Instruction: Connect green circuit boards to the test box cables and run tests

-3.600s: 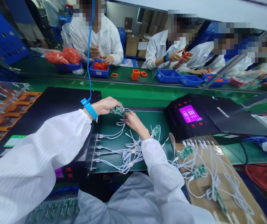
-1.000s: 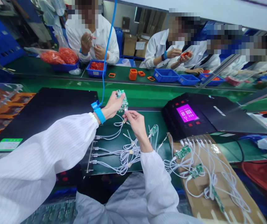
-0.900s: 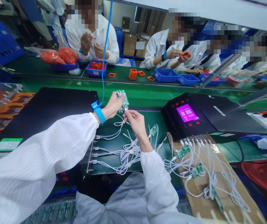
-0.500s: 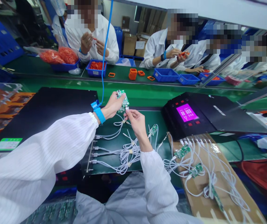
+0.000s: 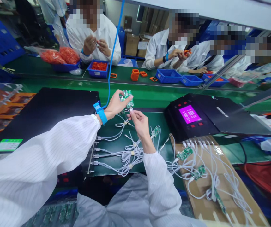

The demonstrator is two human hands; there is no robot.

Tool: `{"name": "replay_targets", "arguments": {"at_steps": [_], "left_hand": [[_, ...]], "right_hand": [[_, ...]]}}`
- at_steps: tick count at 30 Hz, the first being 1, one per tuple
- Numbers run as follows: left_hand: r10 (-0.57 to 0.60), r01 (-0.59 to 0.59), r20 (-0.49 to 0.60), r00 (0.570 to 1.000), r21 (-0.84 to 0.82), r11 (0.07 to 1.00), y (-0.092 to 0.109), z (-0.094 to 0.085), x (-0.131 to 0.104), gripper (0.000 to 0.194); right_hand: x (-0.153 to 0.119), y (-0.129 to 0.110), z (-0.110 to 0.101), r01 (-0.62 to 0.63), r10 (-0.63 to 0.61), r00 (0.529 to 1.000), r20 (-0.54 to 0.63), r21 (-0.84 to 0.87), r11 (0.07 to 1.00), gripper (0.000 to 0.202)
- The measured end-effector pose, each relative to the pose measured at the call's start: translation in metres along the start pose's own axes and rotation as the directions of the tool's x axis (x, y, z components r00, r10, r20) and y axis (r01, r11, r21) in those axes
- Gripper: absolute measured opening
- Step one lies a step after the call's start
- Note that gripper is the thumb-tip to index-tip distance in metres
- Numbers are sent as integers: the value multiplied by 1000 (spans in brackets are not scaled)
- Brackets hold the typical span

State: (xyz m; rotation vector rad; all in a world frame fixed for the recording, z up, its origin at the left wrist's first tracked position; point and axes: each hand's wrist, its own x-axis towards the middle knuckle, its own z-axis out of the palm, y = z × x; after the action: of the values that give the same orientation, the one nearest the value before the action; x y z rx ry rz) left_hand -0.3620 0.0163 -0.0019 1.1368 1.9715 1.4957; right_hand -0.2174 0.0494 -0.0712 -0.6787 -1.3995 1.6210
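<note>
My left hand (image 5: 117,103), with a blue wrist strap (image 5: 101,114) on its wrist, pinches a green circuit board (image 5: 129,95) above the bench. Just below, my right hand (image 5: 139,122) grips the white plug (image 5: 131,109) of a cable at the board's lower edge. Whether the plug is fully seated I cannot tell. Part of another green board shows behind my left fingers. Bundled white cables (image 5: 132,154) lie beneath my hands, and one more circuit board (image 5: 155,131) rests beside them on the green mat.
A black box (image 5: 62,110) stands left; a black tester with a lit purple screen (image 5: 189,114) stands right. Several wired boards lie over cardboard (image 5: 242,201). A blue cord (image 5: 113,53) hangs down to my wrist strap. Across the bench, co-workers handle orange parts near blue bins (image 5: 168,76).
Both hands have shifted slightly right together with the board and plug. The board has turned a little more upright. The blue cord has swung right.
</note>
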Motion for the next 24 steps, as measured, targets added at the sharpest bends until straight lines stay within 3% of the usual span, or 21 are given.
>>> {"name": "replay_targets", "arguments": {"at_steps": [5,8,12,14,17,24], "left_hand": [[-185,192,105,977,-58,980,13,-3,-6,36],[-212,229,132,968,-135,964,18,-3,-6,33],[-106,119,72,992,-211,970,15,-3,-1,25],[26,-23,13,1000,-172,985,11,-2,2,23],[204,-205,-21,979,-38,978,5,-3,5,24],[221,-222,16,975,74,972,3,-8,5,30]], "right_hand": [[-1,1,-5,20,-20,1000,-2,17,1000,38],[0,2,-7,25,-25,1000,-18,6,1000,41],[2,2,-10,27,-27,999,-27,10,1000,42],[2,3,-12,28,-28,999,-29,3,1000,42],[2,6,-13,25,-26,999,-43,-15,1000,44],[4,9,-11,51,-52,996,-76,-20,999,44]]}}
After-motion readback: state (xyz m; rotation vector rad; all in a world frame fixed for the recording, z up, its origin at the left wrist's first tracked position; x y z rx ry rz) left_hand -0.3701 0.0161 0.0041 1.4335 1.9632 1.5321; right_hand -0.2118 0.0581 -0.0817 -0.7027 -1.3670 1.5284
